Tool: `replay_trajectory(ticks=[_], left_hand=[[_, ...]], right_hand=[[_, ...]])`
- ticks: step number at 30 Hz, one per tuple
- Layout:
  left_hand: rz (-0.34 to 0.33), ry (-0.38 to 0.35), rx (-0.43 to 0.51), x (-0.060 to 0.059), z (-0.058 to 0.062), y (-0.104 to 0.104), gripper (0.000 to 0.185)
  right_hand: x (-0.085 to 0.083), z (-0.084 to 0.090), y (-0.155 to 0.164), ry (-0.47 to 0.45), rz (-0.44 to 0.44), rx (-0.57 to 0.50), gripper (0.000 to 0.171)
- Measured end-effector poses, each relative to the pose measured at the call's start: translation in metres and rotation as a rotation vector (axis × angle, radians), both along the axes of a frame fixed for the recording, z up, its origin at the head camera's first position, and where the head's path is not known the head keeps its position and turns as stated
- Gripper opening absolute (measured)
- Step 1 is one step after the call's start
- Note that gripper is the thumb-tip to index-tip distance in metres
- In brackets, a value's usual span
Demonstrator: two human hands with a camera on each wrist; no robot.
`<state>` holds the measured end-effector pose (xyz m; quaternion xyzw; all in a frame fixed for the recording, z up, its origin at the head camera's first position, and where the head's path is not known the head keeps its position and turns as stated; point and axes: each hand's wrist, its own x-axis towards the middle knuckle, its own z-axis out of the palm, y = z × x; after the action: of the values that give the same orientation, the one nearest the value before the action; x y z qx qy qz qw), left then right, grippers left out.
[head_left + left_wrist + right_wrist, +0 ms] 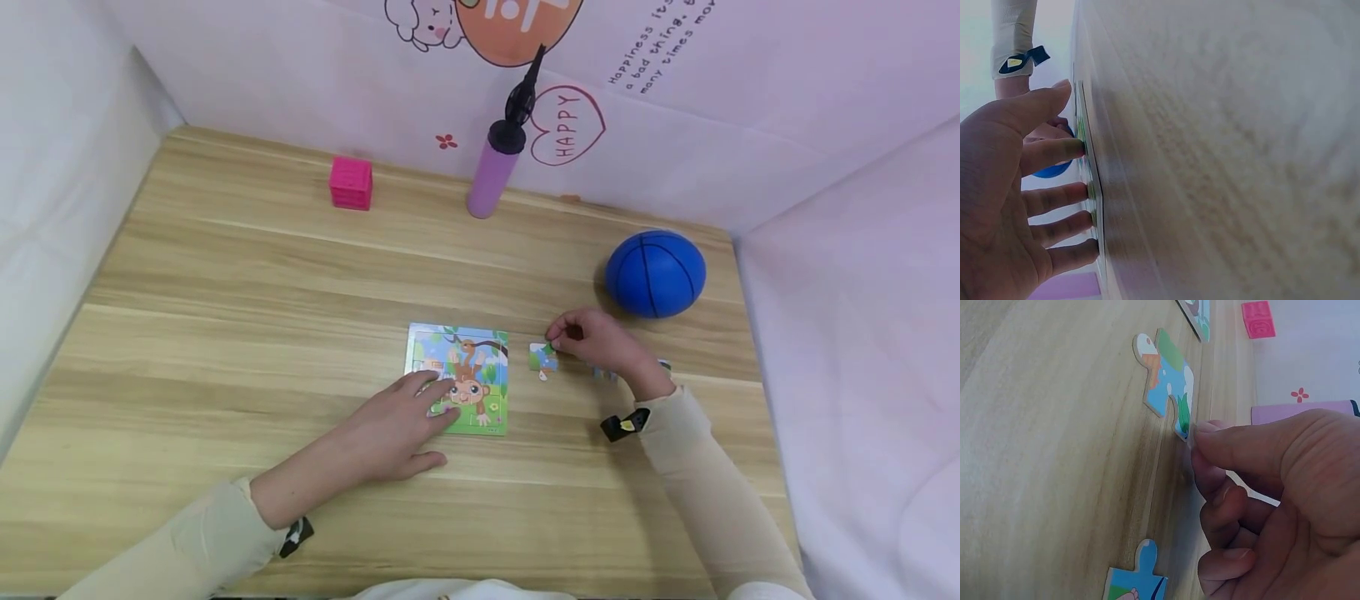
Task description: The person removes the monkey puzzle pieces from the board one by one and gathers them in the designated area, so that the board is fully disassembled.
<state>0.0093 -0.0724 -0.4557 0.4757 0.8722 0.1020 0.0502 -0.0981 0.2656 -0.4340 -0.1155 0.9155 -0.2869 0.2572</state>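
Head view: left hand (393, 425) lies flat, fingers straight, pressing the monkey puzzle board (459, 377) at mid-table, likely to stop it sliding. Right hand (600, 340) pinches the edge of a loose puzzle piece (542, 358) just right of the board, thumb and fingertip curled on it; the piece lies flat on the wooden table (225, 275). Another piece (1135, 581) lies near the right wrist. Blue ball (655, 273) sits behind the right hand; pink cube (351, 182) and purple pump (497, 162) stand at the back wall. Backdrop reads "HAPPY" inside a heart, plus "Happiness", partly cut off.
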Motion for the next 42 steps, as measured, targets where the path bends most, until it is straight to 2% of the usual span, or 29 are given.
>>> replay_trajectory(ticks=[3, 6, 12, 19, 26, 31, 36, 42], left_hand=[[-0.005, -0.001, 0.004, -0.001, -0.001, 0.0, 0.061], [-0.008, -0.003, 0.007, -0.002, -0.002, 0.0, 0.06], [-0.003, -0.021, -0.005, -0.004, -0.004, 0.002, 0.06], [0.019, -0.038, -0.045, -0.007, 0.002, 0.009, 0.07], [0.04, -0.014, -0.129, -0.008, 0.01, 0.025, 0.072], [0.047, 0.001, -0.19, -0.004, 0.012, 0.027, 0.078], [0.045, 0.005, -0.189, -0.001, 0.009, 0.025, 0.085], [0.036, 0.011, -0.182, -0.003, 0.006, 0.024, 0.084]], right_hand=[[0.001, -0.001, -0.001, 0.003, -0.005, -0.005, 0.008], [0.001, 0.0, -0.008, 0.034, 0.025, -0.017, 0.01], [0.009, 0.006, -0.038, 0.084, 0.136, 0.0, 0.016], [0.028, 0.01, -0.066, 0.123, 0.284, 0.06, 0.022], [0.035, 0.013, -0.074, 0.171, 0.322, 0.093, 0.024], [0.036, 0.013, -0.076, 0.181, 0.338, 0.124, 0.026], [0.037, 0.013, -0.077, 0.211, 0.344, 0.14, 0.023], [0.036, 0.01, -0.08, 0.197, 0.344, 0.15, 0.021]])
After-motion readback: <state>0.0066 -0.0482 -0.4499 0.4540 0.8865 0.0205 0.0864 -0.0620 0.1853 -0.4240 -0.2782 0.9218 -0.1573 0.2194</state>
